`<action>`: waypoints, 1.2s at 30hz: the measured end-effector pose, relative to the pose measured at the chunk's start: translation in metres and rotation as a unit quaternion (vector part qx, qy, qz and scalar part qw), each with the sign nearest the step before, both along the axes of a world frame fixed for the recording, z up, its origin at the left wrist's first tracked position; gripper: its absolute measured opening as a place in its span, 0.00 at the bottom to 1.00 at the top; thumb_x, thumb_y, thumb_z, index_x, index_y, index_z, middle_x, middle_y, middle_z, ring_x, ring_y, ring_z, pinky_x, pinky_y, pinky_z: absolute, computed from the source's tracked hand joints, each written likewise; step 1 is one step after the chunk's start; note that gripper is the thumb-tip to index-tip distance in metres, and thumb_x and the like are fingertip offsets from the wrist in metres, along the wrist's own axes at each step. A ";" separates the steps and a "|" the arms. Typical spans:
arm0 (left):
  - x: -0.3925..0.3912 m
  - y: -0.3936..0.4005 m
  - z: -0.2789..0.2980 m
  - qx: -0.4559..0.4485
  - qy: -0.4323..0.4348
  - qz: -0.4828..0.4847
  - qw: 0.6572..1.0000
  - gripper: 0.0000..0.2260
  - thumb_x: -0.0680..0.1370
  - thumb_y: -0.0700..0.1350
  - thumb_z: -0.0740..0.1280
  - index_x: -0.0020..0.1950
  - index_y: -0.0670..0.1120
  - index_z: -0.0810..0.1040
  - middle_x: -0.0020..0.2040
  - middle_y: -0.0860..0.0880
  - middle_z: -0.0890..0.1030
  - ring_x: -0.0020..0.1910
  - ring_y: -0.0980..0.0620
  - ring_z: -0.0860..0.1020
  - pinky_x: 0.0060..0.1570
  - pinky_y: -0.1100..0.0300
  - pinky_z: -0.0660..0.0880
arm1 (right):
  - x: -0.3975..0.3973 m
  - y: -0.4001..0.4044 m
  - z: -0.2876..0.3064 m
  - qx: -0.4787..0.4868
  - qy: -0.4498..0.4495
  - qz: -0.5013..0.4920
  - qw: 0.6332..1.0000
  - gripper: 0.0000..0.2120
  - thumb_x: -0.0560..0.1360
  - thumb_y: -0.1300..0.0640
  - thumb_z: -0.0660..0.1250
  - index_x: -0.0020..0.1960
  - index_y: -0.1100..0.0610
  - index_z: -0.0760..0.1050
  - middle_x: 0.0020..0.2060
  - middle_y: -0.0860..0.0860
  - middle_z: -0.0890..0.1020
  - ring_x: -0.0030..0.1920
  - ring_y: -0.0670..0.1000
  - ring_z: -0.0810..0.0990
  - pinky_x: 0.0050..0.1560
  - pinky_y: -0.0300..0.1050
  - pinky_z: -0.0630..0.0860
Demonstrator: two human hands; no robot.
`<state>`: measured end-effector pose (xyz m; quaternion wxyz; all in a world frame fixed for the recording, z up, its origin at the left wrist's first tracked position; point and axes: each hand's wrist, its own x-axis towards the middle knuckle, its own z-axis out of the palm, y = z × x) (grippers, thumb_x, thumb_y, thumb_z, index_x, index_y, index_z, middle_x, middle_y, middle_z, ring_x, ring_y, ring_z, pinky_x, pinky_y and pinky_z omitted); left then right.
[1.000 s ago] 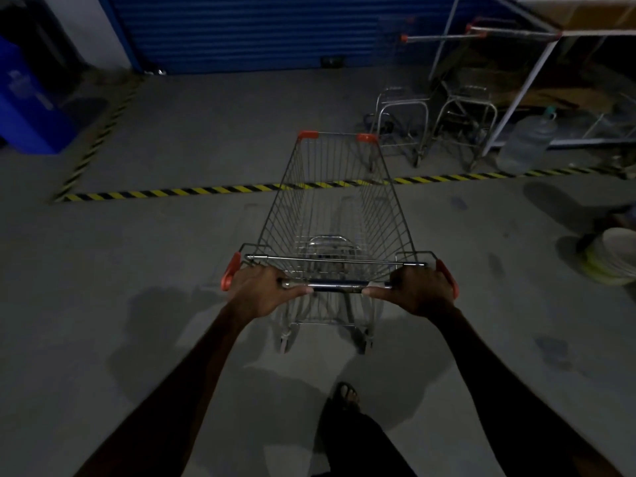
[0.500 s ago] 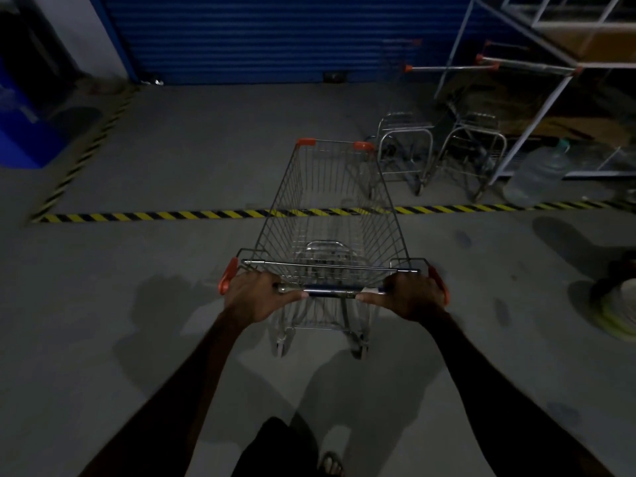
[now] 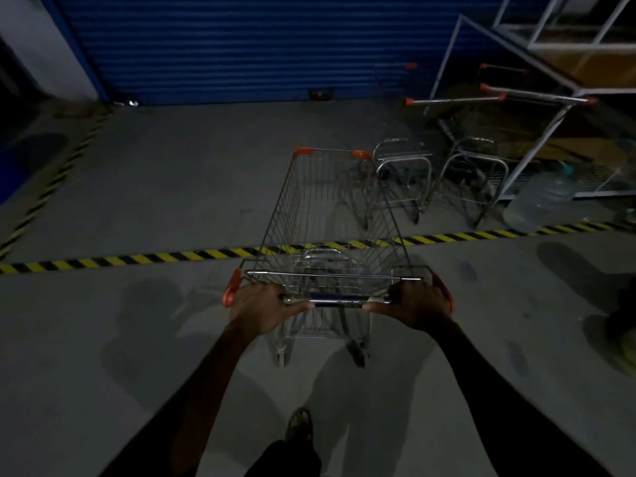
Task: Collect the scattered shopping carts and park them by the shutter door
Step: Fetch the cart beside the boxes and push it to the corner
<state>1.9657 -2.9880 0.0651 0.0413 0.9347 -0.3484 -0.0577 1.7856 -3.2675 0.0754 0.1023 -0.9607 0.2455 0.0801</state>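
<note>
Left hand (image 3: 256, 304) and right hand (image 3: 421, 304) each grasp the handlebar (image 3: 339, 299) of the wire shopping cart (image 3: 330, 215), probably to steer it. It straddles the floor's hazard stripe (image 3: 137, 259), nose toward the blue shutter door (image 3: 223, 46) beside two parked carts (image 3: 440, 173).

Both forearms are bare from the bottom edge of the view up to the wrists, with no sleeve, watch or bracelet showing on them. The bare left hand (image 3: 265, 306) and bare right hand (image 3: 418, 304) wear no gloves, and no rings can be made out in the dim light. Below, a dark trouser leg (image 3: 285, 459) ends at a strapped open sandal (image 3: 300, 425).
</note>
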 end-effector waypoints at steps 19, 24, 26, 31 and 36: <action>0.257 -0.166 -0.005 0.015 -0.014 -0.002 1.000 0.48 0.63 0.89 0.41 0.56 0.62 0.86 0.51 0.56 0.88 0.57 0.53 0.84 0.71 0.51 0.65 | 0.247 -0.167 -0.028 -0.056 -0.074 0.000 0.996 0.43 0.60 0.08 0.45 0.27 0.47 0.71 0.32 0.45 0.81 0.47 0.53 0.85 0.63 0.61 0.78; 0.329 -0.223 -0.008 0.022 -0.001 0.009 1.000 0.47 0.63 0.89 0.41 0.55 0.63 0.85 0.54 0.60 0.87 0.62 0.57 0.82 0.77 0.49 0.60 | 0.312 -0.214 -0.018 -0.075 -0.052 -0.015 0.996 0.49 0.56 0.07 0.42 0.46 0.41 0.83 0.46 0.44 0.88 0.58 0.50 0.85 0.76 0.62 0.63; 0.358 -0.245 -0.015 0.037 -0.011 0.016 0.999 0.47 0.62 0.90 0.38 0.53 0.64 0.84 0.52 0.62 0.86 0.62 0.60 0.82 0.80 0.45 0.52 | 0.337 -0.233 -0.014 -0.080 -0.046 -0.015 0.996 0.48 0.57 0.07 0.42 0.46 0.41 0.82 0.47 0.43 0.88 0.59 0.49 0.84 0.77 0.63 0.57; 0.414 -0.291 -0.016 0.023 -0.067 0.003 0.998 0.34 0.68 0.87 0.46 0.38 0.61 0.75 0.46 0.62 0.86 0.57 0.62 0.83 0.80 0.44 0.50 | 0.398 -0.283 -0.017 -0.012 -0.058 -0.018 0.998 0.46 0.57 0.07 0.46 0.36 0.46 0.80 0.34 0.45 0.84 0.48 0.51 0.86 0.68 0.63 0.74; 0.466 -0.327 -0.014 -0.101 -0.117 -0.008 0.988 0.30 0.72 0.83 0.53 0.33 0.61 0.77 0.35 0.57 0.85 0.42 0.55 0.86 0.78 0.39 0.61 | 0.457 -0.316 -0.011 -0.026 -0.059 -0.006 0.998 0.47 0.59 0.08 0.43 0.36 0.47 0.80 0.39 0.47 0.86 0.51 0.52 0.86 0.66 0.58 0.74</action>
